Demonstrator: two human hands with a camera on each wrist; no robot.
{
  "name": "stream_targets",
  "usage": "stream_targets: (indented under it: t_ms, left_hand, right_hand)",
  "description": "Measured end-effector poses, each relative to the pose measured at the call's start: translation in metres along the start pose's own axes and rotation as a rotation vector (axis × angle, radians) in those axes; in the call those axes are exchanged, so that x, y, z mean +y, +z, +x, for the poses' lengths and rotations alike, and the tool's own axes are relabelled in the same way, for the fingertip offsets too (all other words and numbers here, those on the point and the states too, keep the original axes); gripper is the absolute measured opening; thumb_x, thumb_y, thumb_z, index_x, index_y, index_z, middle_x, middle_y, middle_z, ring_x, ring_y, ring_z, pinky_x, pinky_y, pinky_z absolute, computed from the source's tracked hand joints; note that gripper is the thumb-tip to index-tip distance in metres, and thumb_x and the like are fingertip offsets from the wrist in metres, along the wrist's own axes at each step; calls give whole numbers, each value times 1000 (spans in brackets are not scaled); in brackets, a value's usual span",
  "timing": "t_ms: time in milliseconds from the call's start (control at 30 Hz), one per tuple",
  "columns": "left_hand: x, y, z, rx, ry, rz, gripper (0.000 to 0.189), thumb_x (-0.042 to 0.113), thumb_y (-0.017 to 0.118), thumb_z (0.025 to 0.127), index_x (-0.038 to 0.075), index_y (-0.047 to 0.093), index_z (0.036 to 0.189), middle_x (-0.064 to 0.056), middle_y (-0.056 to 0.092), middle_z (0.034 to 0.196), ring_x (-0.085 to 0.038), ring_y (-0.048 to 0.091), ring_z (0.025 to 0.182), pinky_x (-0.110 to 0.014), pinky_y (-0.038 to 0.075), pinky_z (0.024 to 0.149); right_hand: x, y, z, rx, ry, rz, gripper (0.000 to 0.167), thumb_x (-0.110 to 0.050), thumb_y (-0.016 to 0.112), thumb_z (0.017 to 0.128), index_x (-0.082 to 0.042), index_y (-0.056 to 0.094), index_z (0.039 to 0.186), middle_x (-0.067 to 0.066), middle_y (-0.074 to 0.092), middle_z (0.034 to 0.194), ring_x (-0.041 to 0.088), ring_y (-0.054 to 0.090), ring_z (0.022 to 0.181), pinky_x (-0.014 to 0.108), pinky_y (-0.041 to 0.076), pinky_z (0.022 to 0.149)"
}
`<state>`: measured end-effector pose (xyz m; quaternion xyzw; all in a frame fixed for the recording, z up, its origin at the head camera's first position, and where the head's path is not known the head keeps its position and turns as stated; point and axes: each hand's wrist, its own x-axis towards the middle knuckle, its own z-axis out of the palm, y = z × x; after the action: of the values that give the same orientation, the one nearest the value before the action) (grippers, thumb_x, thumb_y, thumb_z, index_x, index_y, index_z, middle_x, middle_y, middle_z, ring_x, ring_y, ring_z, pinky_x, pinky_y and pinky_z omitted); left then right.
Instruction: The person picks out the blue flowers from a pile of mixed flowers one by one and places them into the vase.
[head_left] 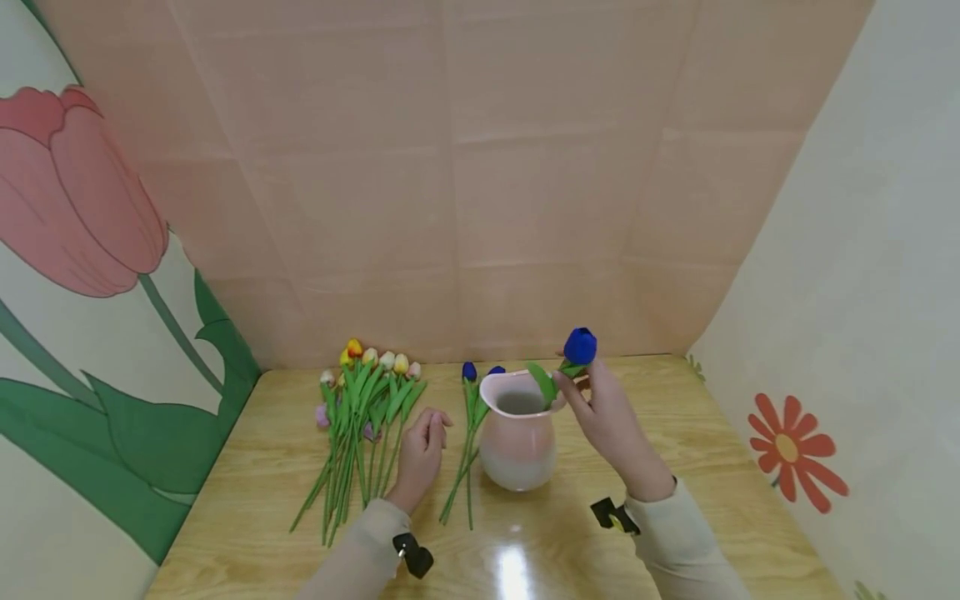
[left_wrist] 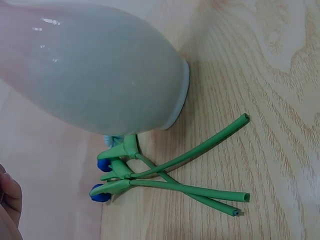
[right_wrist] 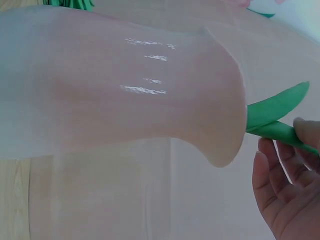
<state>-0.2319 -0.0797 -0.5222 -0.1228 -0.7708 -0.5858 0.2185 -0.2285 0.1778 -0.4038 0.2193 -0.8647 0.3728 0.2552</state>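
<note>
In the head view my right hand (head_left: 617, 417) pinches a blue tulip (head_left: 581, 347) just below its bloom. The tulip's lower stem is hidden inside a pink-and-white vase (head_left: 517, 454). Its green leaf (right_wrist: 275, 111) stands at the flared rim in the right wrist view, between thumb and fingers. My left hand (head_left: 422, 454) holds nothing, its fingers loosely curled, between the vase and a bunch of mixed tulips (head_left: 367, 408). Left of the vase lie more blue tulips (head_left: 469, 372), whose cut green stems (left_wrist: 210, 192) cross on the table.
The wooden table (head_left: 600, 533) meets a pinkish-brown backdrop (head_left: 450, 208) at its far edge. The mixed tulips, yellow, white, pink and purple, lie with stems toward the near side. Walls printed with a large tulip (head_left: 82, 192) and a red flower (head_left: 786, 448) flank the table.
</note>
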Motion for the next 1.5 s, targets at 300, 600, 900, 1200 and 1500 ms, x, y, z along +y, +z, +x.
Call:
stream_targets:
  t_ms: [300, 600, 900, 1200, 1500]
  left_hand:
    - [2, 0, 0, -14, -28, -7, 27, 6, 41, 103, -3, 61, 88, -16, 51, 61, -2, 38, 50, -19, 34, 48]
    - [2, 0, -1, -20, -33, -6, 27, 6, 41, 103, -5, 62, 89, -16, 50, 60, -2, 37, 49, -19, 33, 47]
    - [6, -1, 1, -28, -61, 2, 26, 5, 42, 102, -5, 62, 89, -10, 49, 59, -3, 38, 49, -18, 32, 47]
    - [6, -3, -1, -36, -37, 6, 27, 6, 41, 103, -4, 62, 88, -4, 48, 58, -2, 37, 48, -19, 33, 46]
    - [3, -2, -1, -36, -50, -1, 28, 7, 41, 103, -5, 62, 89, -8, 49, 59, -2, 38, 48, -19, 33, 46]
  right_hand:
    - [4, 7, -2, 89, 22, 19, 22, -5, 62, 93, -1, 51, 111, 10, 66, 88, 18, 62, 80, 36, 53, 71]
    - [14, 11, -4, 9, -42, -58, 20, -12, 76, 82, -4, 67, 98, 8, 62, 101, 24, 59, 93, 43, 50, 77]
    - [15, 11, -6, -118, -5, -56, 26, -18, 77, 83, -3, 68, 103, 11, 58, 113, 32, 49, 108, 45, 42, 84]
    - [21, 7, -13, -224, 163, 124, 76, -32, 78, 81, -3, 38, 139, 17, 44, 137, 36, 43, 125, 55, 42, 96]
    - [46, 12, -26, -344, 156, 310, 118, -23, 85, 74, -24, 0, 155, 16, 14, 160, 41, 15, 145, 65, 22, 109]
